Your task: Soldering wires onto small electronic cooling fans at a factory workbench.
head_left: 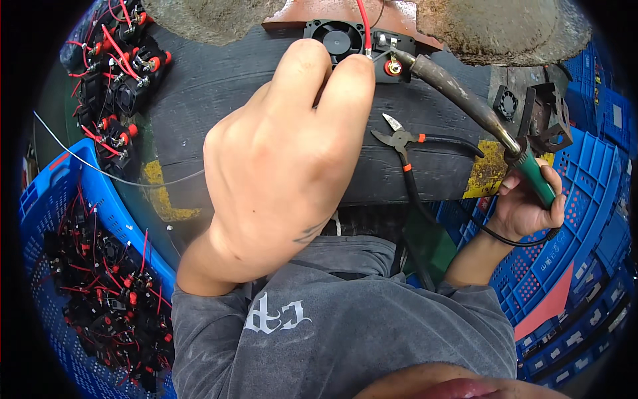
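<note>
Fan unit (342,43) sat far centre, red wire (365,25) upright against it, soldering seemingly unfinished; right hand (522,216) closed round soldering iron (458,95); left hand (279,149) curled, hold hidden, couldn't tell; wired units (126,100) lay left, apparently done.

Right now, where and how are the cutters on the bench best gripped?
The cutters are probably best taken by both black handles, beyond the orange bands, coming from the near right: the handles splay that way, while the bare metal tips point away left.
</note>
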A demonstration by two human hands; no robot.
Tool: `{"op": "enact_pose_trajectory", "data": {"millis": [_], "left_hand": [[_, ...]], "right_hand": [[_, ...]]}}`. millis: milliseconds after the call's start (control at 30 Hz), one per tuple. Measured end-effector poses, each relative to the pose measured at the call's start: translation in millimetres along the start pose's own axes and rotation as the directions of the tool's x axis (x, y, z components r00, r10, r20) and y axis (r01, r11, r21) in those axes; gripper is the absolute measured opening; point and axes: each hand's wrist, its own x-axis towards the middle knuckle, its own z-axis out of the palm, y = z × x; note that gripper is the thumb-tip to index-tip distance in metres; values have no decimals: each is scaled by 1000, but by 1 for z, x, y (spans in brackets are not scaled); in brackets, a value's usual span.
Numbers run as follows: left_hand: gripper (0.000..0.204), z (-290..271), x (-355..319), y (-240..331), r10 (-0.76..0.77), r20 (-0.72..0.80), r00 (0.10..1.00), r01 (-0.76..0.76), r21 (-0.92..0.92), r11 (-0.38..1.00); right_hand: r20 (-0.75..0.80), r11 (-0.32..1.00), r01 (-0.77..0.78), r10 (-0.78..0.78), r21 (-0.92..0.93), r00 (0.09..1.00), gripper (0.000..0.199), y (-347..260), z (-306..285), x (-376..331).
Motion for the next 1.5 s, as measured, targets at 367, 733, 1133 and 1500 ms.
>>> {"op": "enact_pose_trajectory", "data": {"millis": [367, 733, 1133, 1500], "left_hand": [[24, 1, 7, 0, -10, 40, 999, 10, -3, 1000], [24, 3, 11, 0, -19, 37, 999, 19, -5, 1000], [24, 2, 10, 0, -14, 42, 999, 15, -19, 1000], [25, 3, 8, 1, -27, 39, 999, 28, -24, 999]], "right_hand": [[-59, 999, -18, 20, 35, 998, 62, 4, 2, -1], [-86, 997, -37, 42, 63, 995, 62, 5, 3, -1], [-89, 998, -24, 29, 57, 996, 63, 5, 0, -2], [-73, 999, -7, 10, 43, 997, 64, 4, 0, -3]]}}
